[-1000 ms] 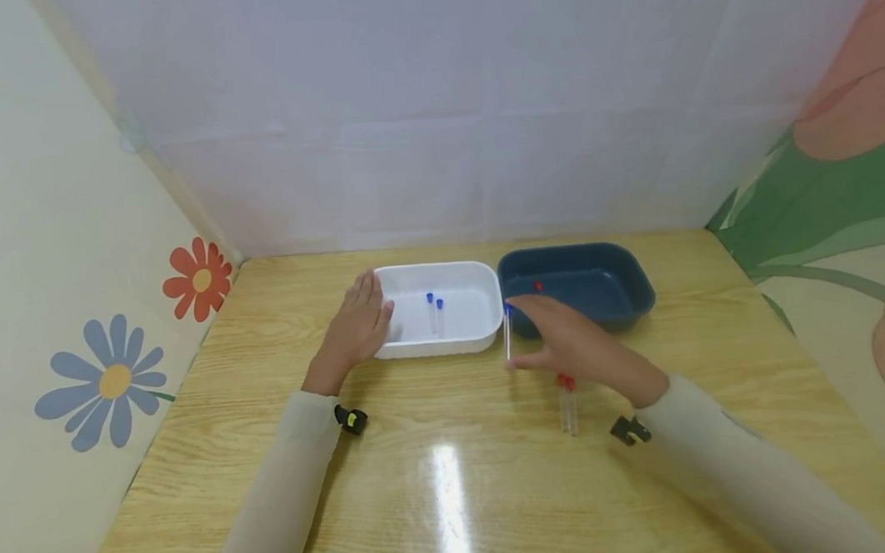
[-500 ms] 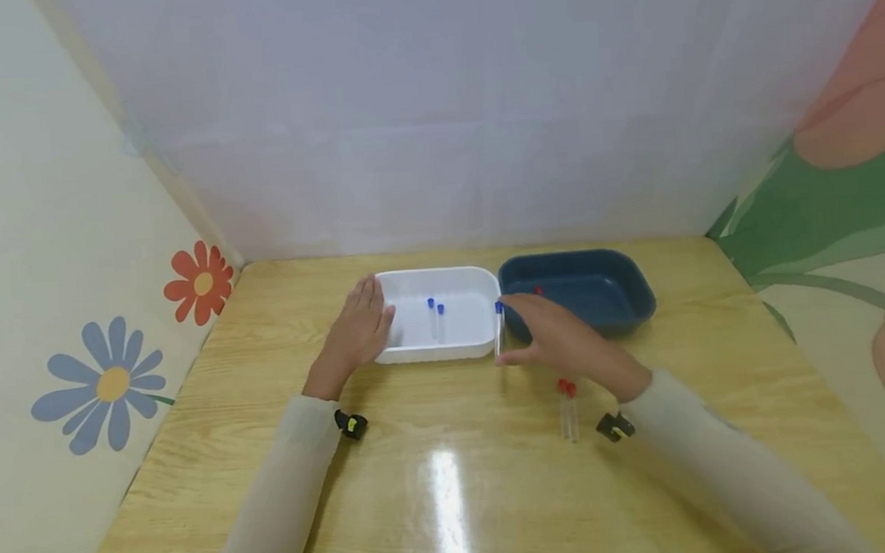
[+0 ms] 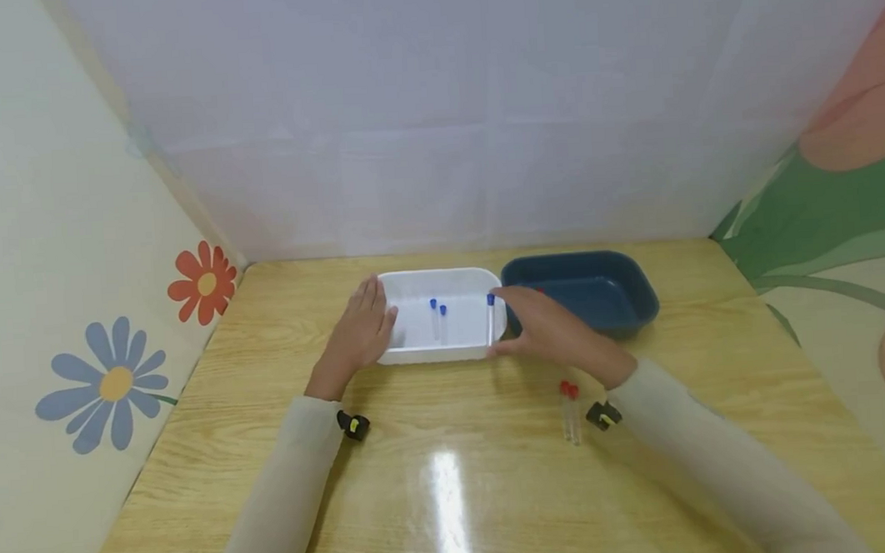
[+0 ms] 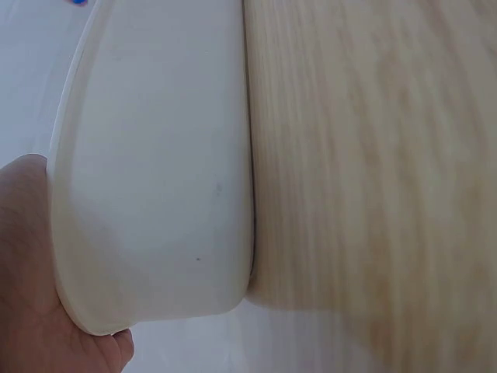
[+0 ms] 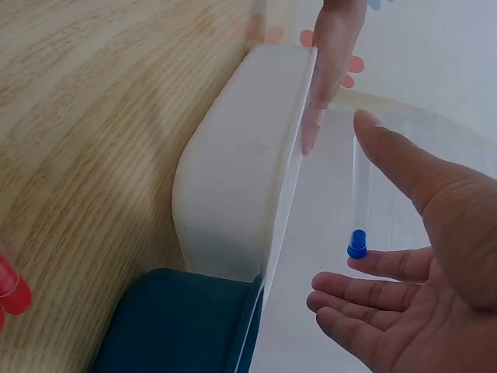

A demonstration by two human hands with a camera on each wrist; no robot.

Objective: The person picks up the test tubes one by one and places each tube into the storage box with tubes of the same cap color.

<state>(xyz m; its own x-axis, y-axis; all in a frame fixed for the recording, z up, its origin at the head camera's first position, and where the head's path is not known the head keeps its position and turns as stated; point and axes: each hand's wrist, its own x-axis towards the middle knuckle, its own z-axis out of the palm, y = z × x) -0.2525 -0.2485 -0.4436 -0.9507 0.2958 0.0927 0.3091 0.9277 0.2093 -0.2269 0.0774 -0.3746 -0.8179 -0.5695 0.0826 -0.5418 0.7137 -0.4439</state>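
Note:
My right hand [image 3: 554, 327] pinches a clear test tube with a blue cap [image 3: 490, 301] lengthwise, thumb at one end and a finger at the cap. In the right wrist view the blue cap [image 5: 357, 245] touches a fingertip; the other fingers are extended. This tube hangs over the right end of the white tray [image 3: 439, 354]. Two more blue-capped tubes [image 3: 435, 317] lie inside that tray. My left hand [image 3: 357, 329] rests on the tray's left end with straight fingers. The left wrist view has the tray wall [image 4: 155, 171] beside part of the left hand [image 4: 31, 272].
A dark blue tray [image 3: 601, 289] stands against the white tray's right side, with a bit of red inside, partly hidden by my right hand. Two red-capped tubes [image 3: 571, 412] lie on the wooden table [image 3: 514, 490] in front. A white wall [image 3: 423, 186] rises behind.
My right hand has carried the blue-capped test tube leftward, from the gap between the trays to over the white tray's right end. The left hand has stayed at the tray's left end.

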